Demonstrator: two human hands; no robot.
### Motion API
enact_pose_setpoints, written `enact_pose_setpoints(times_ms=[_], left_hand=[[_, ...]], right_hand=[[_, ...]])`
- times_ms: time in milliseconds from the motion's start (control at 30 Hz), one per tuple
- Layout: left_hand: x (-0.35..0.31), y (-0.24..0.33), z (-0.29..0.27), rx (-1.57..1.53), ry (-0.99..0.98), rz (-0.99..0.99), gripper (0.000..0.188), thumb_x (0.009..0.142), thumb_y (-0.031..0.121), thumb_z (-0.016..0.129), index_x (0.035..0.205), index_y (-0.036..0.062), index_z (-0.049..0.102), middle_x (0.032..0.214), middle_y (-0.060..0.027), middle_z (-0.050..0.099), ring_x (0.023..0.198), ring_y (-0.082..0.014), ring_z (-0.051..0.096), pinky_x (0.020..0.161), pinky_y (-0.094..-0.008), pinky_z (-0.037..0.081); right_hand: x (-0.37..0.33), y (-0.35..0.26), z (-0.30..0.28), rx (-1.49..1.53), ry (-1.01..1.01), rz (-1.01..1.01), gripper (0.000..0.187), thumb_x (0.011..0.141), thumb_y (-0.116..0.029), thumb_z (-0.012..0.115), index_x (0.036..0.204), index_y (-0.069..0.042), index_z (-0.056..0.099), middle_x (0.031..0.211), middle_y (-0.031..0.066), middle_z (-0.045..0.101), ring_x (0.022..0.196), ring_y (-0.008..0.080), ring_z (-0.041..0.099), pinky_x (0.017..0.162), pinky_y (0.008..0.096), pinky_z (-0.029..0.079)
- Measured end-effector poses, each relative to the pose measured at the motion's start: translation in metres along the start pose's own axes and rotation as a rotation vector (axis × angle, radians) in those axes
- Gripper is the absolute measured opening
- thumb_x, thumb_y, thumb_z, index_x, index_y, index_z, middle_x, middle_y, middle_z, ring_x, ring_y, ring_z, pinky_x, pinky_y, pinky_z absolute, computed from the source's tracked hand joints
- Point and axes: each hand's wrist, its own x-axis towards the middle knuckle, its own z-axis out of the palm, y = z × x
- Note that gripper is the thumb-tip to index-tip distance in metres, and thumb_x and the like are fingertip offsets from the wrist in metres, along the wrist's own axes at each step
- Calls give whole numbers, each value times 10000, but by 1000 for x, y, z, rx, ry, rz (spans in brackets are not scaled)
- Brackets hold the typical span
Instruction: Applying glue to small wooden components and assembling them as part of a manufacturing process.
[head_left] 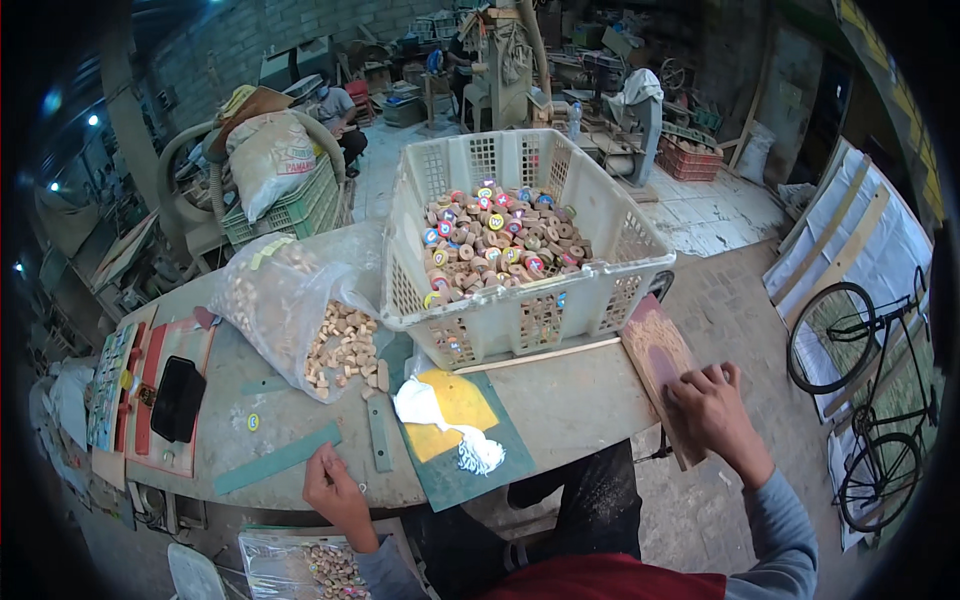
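Observation:
My right hand (708, 408) presses down, fingers bent together, on a dusty wooden board (660, 350) with a purple-brown surface at the table's right edge. Whatever lies beneath those fingertips is hidden. Near the front edge, my left hand (338, 492) is closed with fingertips pinched; anything held there is too small to make out. Just beyond it lies a flat green strip (280, 458). Between the hands, a white cloth with a frayed, stringy end (482, 452) rests on a yellow sheet (462, 398) over a green board (440, 485).
A pale plastic crate (540, 335) holds many small wooden discs, some with coloured faces. Wooden pieces (345, 340) spill from a clear plastic bag (265, 300). A black phone-like object (180, 400) lies at left. A bicycle (870, 400) stands at right; a person (338, 110) sits far back.

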Motion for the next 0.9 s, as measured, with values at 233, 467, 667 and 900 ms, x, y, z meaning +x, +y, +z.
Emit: enact_pose_setpoints(times_ms=[233, 467, 667, 900], left_hand=[[3, 6, 1, 7, -148, -31, 241, 948, 30, 493, 1061, -78, 676, 805, -128, 647, 660, -191, 590, 624, -318, 486], [11, -11, -12, -4, -67, -17, 232, 958, 63, 540, 1102, -58, 676, 853, -116, 660, 738, -177, 603, 694, -321, 503], [6, 2, 10, 112, -88, 85, 177, 912, 104, 664, 1036, -15, 708, 902, -155, 698, 773, -283, 672, 720, -370, 532], [4, 17, -8, 81, -15, 99, 151, 864, 106, 704, 985, 15, 717, 790, -136, 675, 685, -276, 655, 651, -371, 513]], right_hand=[[68, 31, 17, -99, 29, -98, 322, 780, -31, 562, 1060, -121, 693, 997, 62, 635, 1008, 266, 568, 1032, 512, 323], [10, -1, 4, 3, 12, -100, 263, 791, -107, 626, 1045, -120, 694, 1031, 54, 647, 999, 250, 568, 1025, 505, 330], [69, 17, 28, -39, 200, -104, 227, 784, -39, 556, 939, -91, 714, 993, 86, 670, 963, 304, 577, 1017, 477, 344], [-7, 2, 6, -110, 38, -53, 182, 886, -141, 612, 1044, -74, 672, 981, 116, 621, 1037, 320, 549, 1041, 492, 321]])
